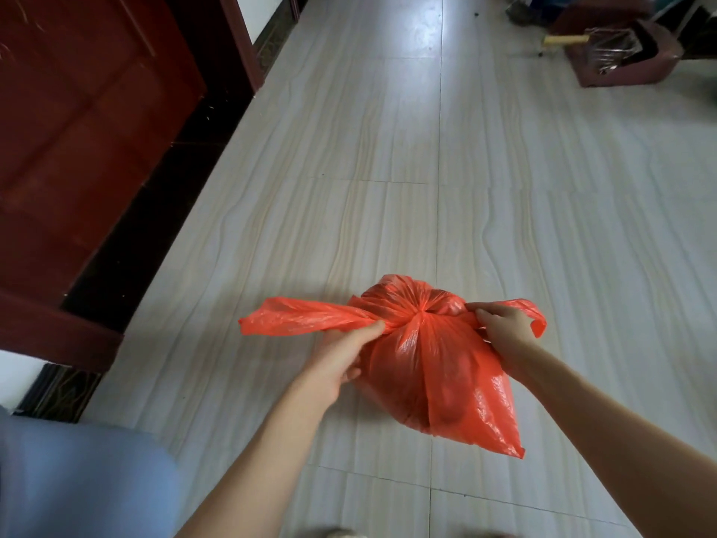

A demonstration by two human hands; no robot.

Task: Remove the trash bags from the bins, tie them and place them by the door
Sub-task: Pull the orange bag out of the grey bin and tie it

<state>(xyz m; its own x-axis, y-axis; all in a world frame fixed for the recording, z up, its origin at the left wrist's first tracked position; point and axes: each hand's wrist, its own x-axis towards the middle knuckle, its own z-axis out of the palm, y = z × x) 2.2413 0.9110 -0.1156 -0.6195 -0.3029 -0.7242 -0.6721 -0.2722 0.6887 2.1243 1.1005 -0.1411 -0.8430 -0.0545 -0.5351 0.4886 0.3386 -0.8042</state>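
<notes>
The left hand grips the left tail and the right hand grips the right tail of the red bag, knotted at its top and held over the tiled floor near the door.

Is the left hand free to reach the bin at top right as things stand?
Probably not. The left hand grips one tail of the red bag, the right hand the other, mid-tie. The bin sits far across bare floor; nothing blocks the way, but it looks beyond arm's reach.
</notes>
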